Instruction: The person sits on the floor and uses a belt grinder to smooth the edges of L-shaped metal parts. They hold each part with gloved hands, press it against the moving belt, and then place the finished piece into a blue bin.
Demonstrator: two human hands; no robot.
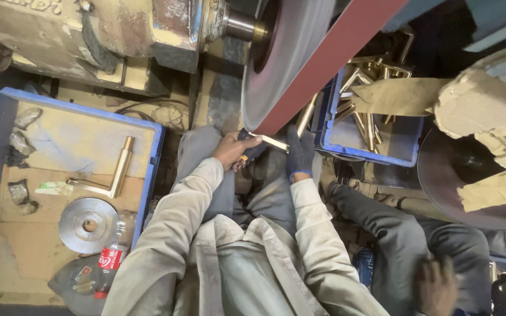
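My left hand (233, 149) and my right hand (300, 153), the right in a dark blue glove, together hold a brass angled pipe piece (270, 141). The piece is pressed against the lower rim of a large spinning wheel (276, 64) that carries a red-brown abrasive belt (335, 52). One leg of the brass piece (307, 116) sticks up to the right of the belt. My left hand also grips a dark rag around the piece's left end. Both sleeves are light beige.
A blue crate (147, 169) at left holds a finished brass elbow (117, 172), a metal disc (87, 225) and scraps. A plastic bottle (111, 257) lies beside it. Another blue crate (376, 137) at right holds several brass pieces. A second person's hand (437, 284) is at lower right. A motor (89, 35) sits upper left.
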